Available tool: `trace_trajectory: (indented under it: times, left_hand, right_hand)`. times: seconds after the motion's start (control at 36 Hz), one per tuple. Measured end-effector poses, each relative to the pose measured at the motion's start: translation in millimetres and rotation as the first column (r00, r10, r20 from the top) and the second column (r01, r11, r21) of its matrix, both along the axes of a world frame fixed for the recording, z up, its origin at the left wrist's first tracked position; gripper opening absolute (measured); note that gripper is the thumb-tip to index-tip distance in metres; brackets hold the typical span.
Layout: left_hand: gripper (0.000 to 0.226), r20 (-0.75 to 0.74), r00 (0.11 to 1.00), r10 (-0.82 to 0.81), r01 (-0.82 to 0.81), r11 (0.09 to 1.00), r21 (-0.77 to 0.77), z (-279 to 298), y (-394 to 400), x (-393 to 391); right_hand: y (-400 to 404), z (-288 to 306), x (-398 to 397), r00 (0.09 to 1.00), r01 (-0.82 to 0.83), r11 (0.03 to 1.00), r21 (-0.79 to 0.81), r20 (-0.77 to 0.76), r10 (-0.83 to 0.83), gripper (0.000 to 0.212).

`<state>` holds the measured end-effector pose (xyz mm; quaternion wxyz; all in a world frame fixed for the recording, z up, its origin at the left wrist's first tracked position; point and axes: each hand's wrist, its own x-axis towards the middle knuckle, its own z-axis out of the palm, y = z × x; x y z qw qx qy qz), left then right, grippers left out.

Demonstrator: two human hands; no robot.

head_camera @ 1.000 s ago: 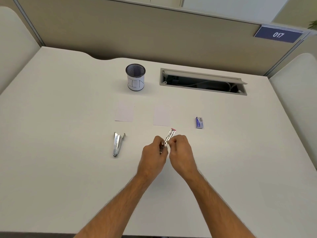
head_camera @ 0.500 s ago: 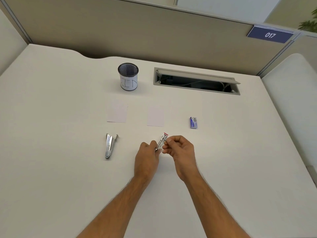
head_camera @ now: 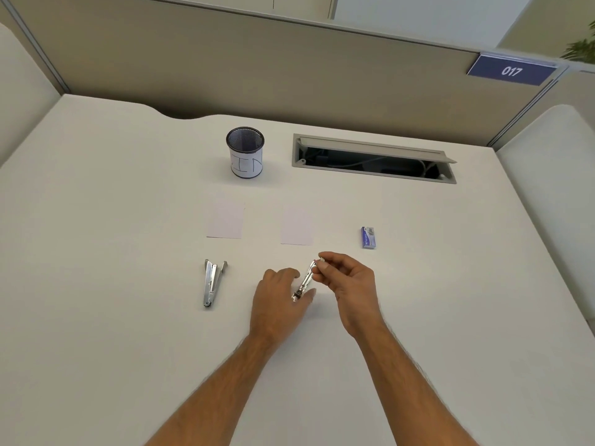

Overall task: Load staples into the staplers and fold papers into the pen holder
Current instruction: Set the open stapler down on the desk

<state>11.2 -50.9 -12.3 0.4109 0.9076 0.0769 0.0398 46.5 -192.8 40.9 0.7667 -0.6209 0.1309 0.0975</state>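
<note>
Loading the small silver metal stapler (head_camera: 306, 280), held at table centre.
My right hand (head_camera: 347, 284) pinches its far tip; my left hand (head_camera: 278, 297) steadies its base, fingers loosely curled. Next: staples from the blue box (head_camera: 368, 237) at two o'clock.

Bright, even light; wide-angle edge distortion

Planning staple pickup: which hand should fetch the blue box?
Right hand: the small blue staple box lies just beyond it, while the left hand steadies the silver stapler.
</note>
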Motion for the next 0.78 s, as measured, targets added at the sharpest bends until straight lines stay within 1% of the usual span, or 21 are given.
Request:
trace_trajectory:
  times: [0.08, 0.17, 0.25, 0.31, 0.36, 0.44, 0.64, 0.78]
  left_hand:
    - [0.038, 0.126, 0.991, 0.036, -0.039, 0.999, 0.024, 7, 9, 0]
    - [0.032, 0.172, 0.982, 0.082, -0.083, 0.997, -0.006, 20, 23, 8]
    - [0.018, 0.172, 0.976, 0.135, -0.132, 0.991, -0.024, 31, 39, 22]
    - [0.015, 0.161, 0.975, 0.154, -0.158, 0.987, 0.013, 39, 57, 36]
    - [0.016, 0.142, 0.978, 0.155, -0.166, 0.984, 0.069, 46, 73, 50]
    - [0.019, 0.131, 0.979, 0.158, -0.174, 0.977, 0.121, 57, 92, 71]
    - [0.021, 0.149, 0.975, 0.165, -0.194, 0.959, 0.205, 81, 120, 114]
    - [0.022, 0.145, 0.973, 0.181, -0.212, 0.949, 0.234, 85, 137, 142]
  right_hand:
    - [7, 4, 5, 0.999, -0.009, 0.998, -0.062, 0.033, 0.011, 0.016]
    - [20, 11, 16, 0.998, -0.014, 0.993, -0.114, 0.057, 0.021, 0.013]
    - [33, 15, 31, 0.995, -0.024, 0.979, -0.202, 0.089, 0.042, 0.011]
    - [46, 17, 42, 0.991, -0.032, 0.961, -0.276, 0.118, 0.067, 0.010]
    - [58, 17, 52, 0.986, -0.051, 0.943, -0.330, 0.134, 0.100, 0.010]
    - [74, 17, 67, 0.985, -0.053, 0.930, -0.363, 0.136, 0.110, 0.010]
    - [111, 20, 108, 0.973, -0.048, 0.852, -0.521, 0.167, 0.157, 0.016]
    - [133, 29, 143, 0.965, -0.029, 0.814, -0.580, 0.197, 0.175, 0.018]
